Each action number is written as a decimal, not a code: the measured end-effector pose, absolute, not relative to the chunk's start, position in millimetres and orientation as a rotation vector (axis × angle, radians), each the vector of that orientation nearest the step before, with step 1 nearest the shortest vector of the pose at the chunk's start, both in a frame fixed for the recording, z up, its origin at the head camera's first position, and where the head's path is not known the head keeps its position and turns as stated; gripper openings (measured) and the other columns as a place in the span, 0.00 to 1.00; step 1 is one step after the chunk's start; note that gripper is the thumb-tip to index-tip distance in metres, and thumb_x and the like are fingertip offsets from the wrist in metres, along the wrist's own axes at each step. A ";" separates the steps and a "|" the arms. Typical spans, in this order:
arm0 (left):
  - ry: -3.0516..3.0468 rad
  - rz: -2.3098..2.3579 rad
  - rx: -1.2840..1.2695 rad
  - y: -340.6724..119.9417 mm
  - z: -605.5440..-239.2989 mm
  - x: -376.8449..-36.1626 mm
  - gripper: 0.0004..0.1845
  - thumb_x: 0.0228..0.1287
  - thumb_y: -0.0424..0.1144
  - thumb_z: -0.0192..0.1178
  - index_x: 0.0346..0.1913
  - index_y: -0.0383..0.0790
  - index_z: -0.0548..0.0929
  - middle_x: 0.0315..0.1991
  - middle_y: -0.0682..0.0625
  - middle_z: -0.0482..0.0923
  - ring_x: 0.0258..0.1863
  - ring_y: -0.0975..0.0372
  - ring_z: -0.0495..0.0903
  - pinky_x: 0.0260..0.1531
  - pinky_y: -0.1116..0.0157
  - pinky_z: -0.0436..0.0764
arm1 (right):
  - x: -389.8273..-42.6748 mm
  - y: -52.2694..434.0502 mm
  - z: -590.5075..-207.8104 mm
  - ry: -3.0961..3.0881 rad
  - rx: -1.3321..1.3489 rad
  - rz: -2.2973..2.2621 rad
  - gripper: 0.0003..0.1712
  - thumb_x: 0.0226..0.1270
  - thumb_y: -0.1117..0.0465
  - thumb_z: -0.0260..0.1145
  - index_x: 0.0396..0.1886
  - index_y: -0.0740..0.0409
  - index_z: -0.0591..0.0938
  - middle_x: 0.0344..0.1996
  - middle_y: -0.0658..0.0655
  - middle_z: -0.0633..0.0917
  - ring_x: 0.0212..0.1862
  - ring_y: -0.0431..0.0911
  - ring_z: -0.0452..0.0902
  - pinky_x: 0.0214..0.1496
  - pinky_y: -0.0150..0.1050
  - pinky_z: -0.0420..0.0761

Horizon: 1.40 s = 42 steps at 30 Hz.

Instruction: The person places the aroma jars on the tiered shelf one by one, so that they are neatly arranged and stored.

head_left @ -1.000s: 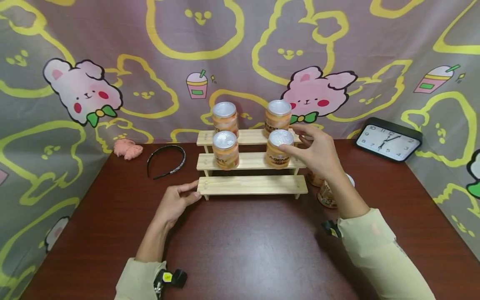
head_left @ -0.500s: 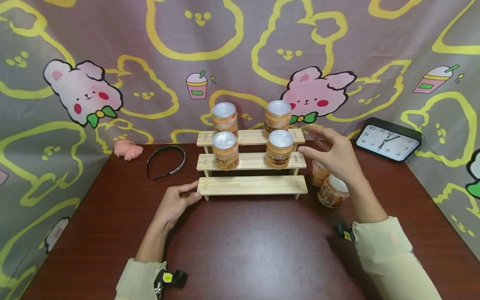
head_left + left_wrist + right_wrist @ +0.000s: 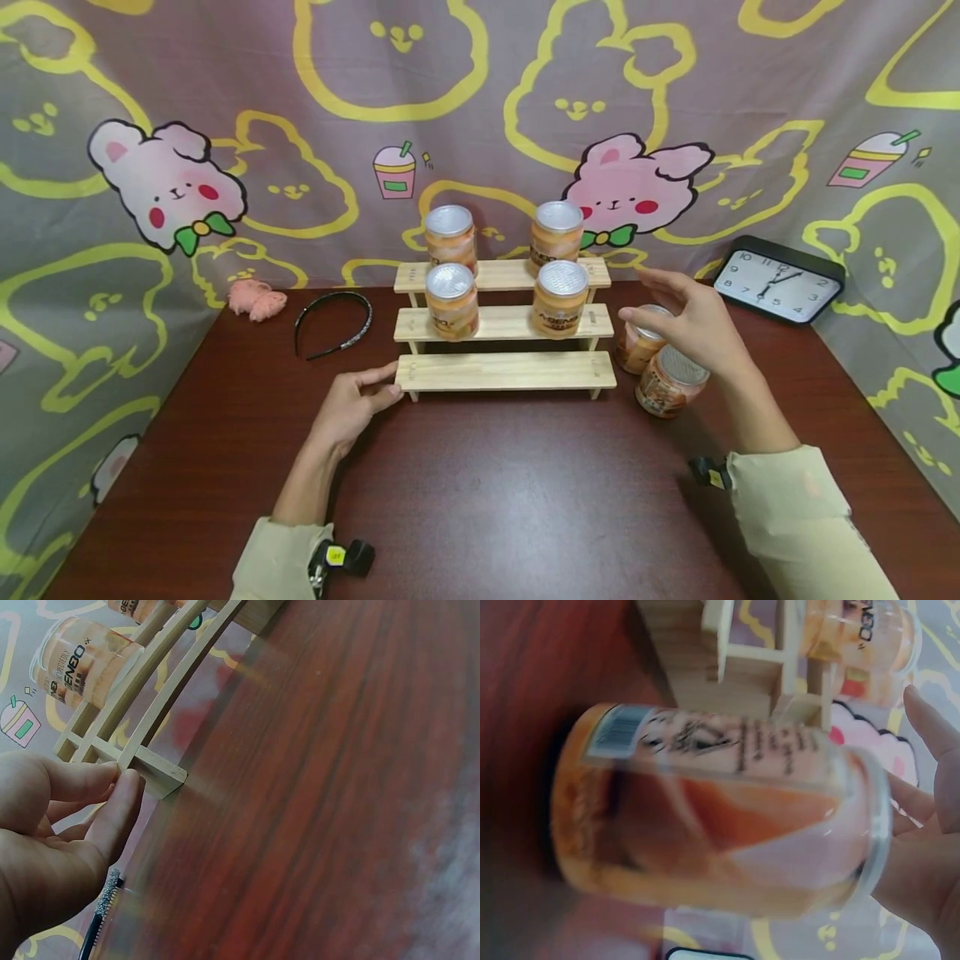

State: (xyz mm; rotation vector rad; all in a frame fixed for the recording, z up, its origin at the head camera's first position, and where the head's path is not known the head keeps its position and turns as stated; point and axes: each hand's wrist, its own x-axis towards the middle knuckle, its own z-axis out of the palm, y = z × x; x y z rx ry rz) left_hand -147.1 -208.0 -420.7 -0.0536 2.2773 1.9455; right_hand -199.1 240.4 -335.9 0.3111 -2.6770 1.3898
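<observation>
The left hand (image 3: 347,411), fingers relaxed, touches the wooden rack's (image 3: 504,371) 9 o'clock end; the right hand (image 3: 693,321) hovers spread wide above two cans (image 3: 667,382).

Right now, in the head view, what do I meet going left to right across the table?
Pink fluffy hair clip → black headband → left hand → three-tier wooden step shelf → right hand open above two orange cans → black-framed white clock.
</observation>
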 end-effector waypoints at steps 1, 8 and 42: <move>2.278 1.946 -0.053 -207.8 -420.7 -147.2 0.26 0.68 0.21 0.59 0.68 0.23 0.71 0.64 0.29 0.72 0.46 0.69 0.82 0.46 0.73 0.80 | -199.2 242.7 -337.5 -2.692 0.296 1.388 0.43 0.62 0.53 0.78 0.73 0.62 0.71 0.68 0.65 0.74 0.70 0.57 0.69 0.67 0.48 0.72; 2.283 1.942 -0.057 -207.5 -420.4 -146.8 0.26 0.68 0.22 0.60 0.68 0.23 0.71 0.65 0.30 0.71 0.46 0.69 0.82 0.45 0.73 0.80 | -202.4 254.0 -348.1 -2.776 0.281 1.242 0.47 0.61 0.49 0.78 0.73 0.68 0.69 0.68 0.69 0.73 0.68 0.63 0.70 0.65 0.56 0.72; 2.294 1.947 -0.040 -208.0 -423.0 -147.3 0.26 0.67 0.21 0.60 0.67 0.23 0.72 0.66 0.33 0.71 0.47 0.68 0.81 0.47 0.72 0.80 | -204.6 262.5 -363.0 -2.853 0.222 0.938 0.40 0.57 0.48 0.79 0.62 0.70 0.79 0.47 0.74 0.84 0.39 0.59 0.80 0.31 0.43 0.78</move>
